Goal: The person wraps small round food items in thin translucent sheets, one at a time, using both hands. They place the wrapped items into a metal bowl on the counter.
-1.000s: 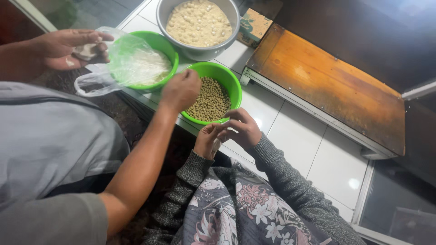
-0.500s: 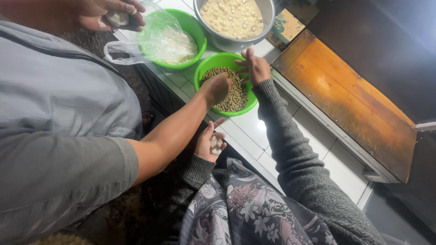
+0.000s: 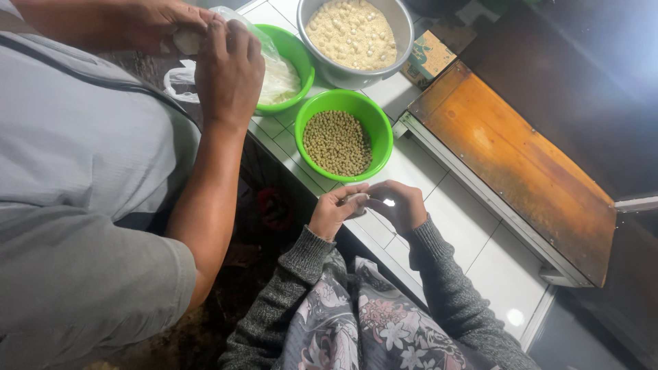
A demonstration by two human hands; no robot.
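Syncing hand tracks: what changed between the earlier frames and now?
The wearer's right hand left the bowl of beans and came back to the left hand; both now pinch a small piece together. The co-worker's hand also left that bowl and went to the plastic bag. The bowls and metal pot stayed put.

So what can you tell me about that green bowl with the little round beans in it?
The green bowl is round, looks like smooth plastic, and stands upright on the white tiled counter. Small tan beans fill its bottom, well below the rim. It sits between a metal bowl of pale crumbly stuff behind it and the person's two hands just in front. Nothing touches it: the left hand and right hand are close together, apart from the rim.
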